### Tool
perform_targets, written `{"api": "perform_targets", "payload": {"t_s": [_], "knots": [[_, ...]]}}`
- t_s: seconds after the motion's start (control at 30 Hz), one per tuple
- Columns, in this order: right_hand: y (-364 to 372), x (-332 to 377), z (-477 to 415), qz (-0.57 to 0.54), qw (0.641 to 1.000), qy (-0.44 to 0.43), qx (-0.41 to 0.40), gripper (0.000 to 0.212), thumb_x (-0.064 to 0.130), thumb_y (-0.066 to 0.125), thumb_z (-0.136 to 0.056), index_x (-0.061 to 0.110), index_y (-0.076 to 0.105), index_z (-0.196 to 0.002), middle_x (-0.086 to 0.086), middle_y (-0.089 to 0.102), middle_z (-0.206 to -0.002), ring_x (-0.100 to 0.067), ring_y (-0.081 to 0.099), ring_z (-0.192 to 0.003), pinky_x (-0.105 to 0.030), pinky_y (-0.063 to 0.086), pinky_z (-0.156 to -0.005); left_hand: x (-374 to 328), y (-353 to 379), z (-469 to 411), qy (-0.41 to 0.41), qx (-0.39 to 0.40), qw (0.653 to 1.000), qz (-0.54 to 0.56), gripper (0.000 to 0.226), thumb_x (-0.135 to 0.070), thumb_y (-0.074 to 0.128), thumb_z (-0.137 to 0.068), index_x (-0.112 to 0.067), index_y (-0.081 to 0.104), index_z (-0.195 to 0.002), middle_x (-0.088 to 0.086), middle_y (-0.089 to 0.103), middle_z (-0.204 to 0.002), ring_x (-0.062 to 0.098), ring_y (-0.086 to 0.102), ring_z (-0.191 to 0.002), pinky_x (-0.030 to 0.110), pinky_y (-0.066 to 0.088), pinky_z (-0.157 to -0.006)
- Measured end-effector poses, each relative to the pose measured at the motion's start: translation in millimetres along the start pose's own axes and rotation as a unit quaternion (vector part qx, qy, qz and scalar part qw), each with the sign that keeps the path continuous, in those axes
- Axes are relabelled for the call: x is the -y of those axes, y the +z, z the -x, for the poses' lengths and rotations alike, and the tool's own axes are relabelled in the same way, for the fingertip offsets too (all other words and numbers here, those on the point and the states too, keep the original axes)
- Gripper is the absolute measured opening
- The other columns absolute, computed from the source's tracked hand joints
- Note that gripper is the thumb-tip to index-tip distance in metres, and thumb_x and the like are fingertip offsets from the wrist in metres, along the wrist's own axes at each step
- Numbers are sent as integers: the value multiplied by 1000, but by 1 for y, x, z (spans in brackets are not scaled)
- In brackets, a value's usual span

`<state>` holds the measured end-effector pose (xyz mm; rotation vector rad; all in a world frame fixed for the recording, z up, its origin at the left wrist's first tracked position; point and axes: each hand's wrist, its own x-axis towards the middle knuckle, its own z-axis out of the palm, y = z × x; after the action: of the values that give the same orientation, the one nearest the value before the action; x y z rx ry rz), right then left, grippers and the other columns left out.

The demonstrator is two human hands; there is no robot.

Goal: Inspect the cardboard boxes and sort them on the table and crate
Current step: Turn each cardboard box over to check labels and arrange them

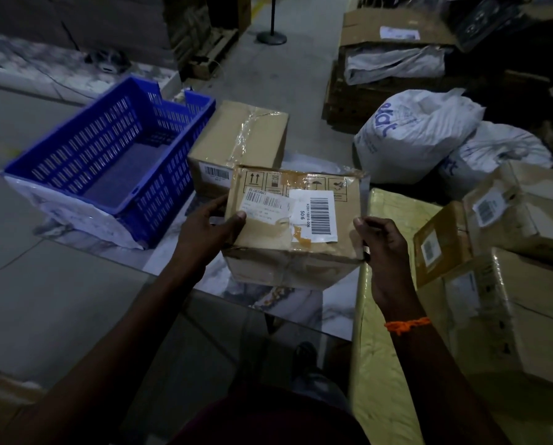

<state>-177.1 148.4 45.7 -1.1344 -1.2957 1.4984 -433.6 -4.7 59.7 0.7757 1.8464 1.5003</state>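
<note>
marble table (304,303), box (288,226) between left hand (209,232), right hand (381,248)

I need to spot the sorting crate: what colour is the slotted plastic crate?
Blue, seen best in the head view: the slotted plastic crate.

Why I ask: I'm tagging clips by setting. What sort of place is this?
Probably a parcel warehouse or sorting area: the held barcoded cardboard box, more labelled boxes stacked at right, white courier sacks beyond.

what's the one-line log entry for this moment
phase: inspect | left hand: grips labelled box left edge | right hand: grips its right edge | blue crate: empty | taped box: beside crate
</note>
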Motion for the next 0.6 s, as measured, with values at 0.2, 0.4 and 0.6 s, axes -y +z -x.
{"api": "perform_targets", "payload": {"t_s": [0.2,0.4,0.6], "knots": [[-4,-1,-7,25,999,13,37,38,23,73,-96,18,65,-133,-6,75,-112,-18,75,-100,-33,62,-79,-4,0,-4,-51,14,999,3,48,-23,70,-93,-15,55,-137,1,61,-128,22,62,-117,45,58,-92],[0,9,-25,67,992,12,102,44,12,72,-95,19,64,-137,-1,74,-125,-21,71,-114,-30,60,-84,-36,11,-19,-76,106,991,-21,43,-13,69,-92,-22,53,-131,-9,62,-114,11,61,-106,28,52,-79],[-19,15,-3,51,993,-53,96,63,-11,67,-88,22,60,-142,3,71,-132,-19,67,-121,-39,58,-94,-24,10,3,-9,84,996,6,57,-5,76,-82,-28,52,-128,-9,61,-125,7,60,-113,31,54,-89]]}}
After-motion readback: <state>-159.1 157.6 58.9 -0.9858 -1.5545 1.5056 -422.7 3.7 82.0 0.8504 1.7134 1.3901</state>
